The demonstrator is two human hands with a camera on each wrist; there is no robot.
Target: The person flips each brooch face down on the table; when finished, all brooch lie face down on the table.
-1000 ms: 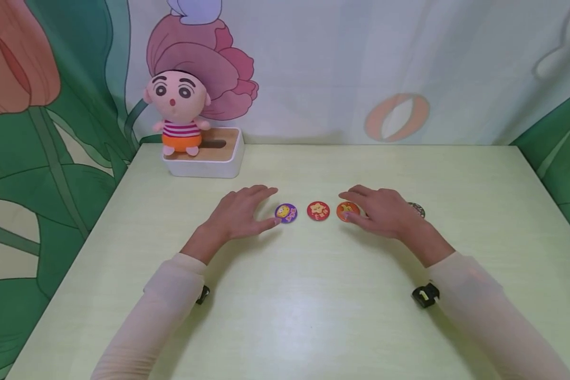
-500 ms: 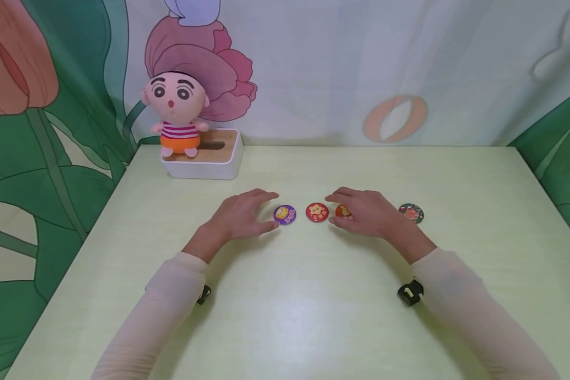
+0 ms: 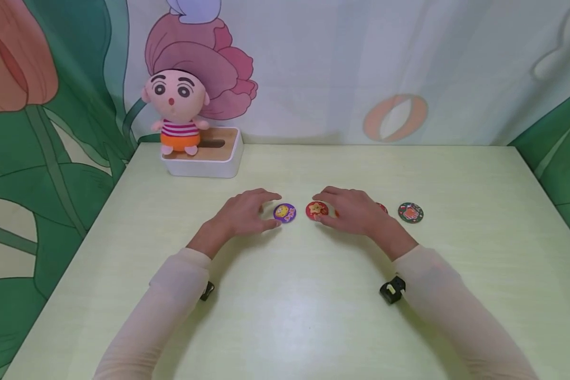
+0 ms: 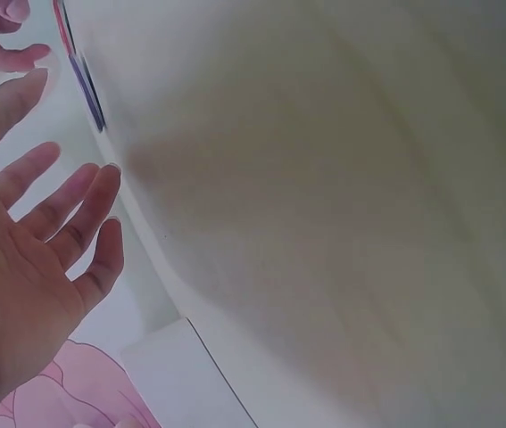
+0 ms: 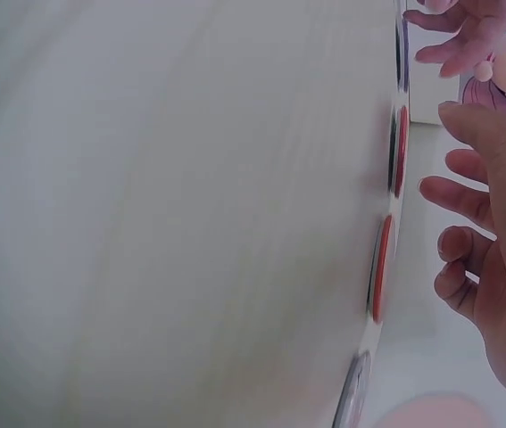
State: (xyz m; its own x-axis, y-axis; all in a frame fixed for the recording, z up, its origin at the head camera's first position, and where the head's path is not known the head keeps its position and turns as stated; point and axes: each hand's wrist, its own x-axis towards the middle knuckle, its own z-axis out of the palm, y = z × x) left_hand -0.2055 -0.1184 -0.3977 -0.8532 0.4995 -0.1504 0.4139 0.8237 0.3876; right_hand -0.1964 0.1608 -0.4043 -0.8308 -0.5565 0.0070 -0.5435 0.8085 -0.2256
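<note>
Several round badges lie in a row across the table. My left hand (image 3: 242,214) hovers beside the purple badge (image 3: 284,213), its thumb and fingers spread apart around the near side. My right hand (image 3: 353,211) is over the row, with thumb and fingertips at the red star badge (image 3: 314,209). Under that palm an orange badge is mostly hidden in the head view; its orange edge (image 5: 383,267) shows in the right wrist view. Past the right hand, part of another red badge (image 3: 382,207) peeks out. The dark green badge (image 3: 410,212) lies at the right end. Neither hand grips anything.
A white box with a wooden lid (image 3: 233,153) stands at the back left of the pale table (image 3: 285,316). On it sits a plush doll (image 3: 179,119) in a striped top. A printed curtain (image 3: 313,68) hangs right behind the table's back edge.
My right hand has moved left along the row, from the orange badge to the red star badge, uncovering the dark green badge. My left hand has stayed nearly in place by the purple badge.
</note>
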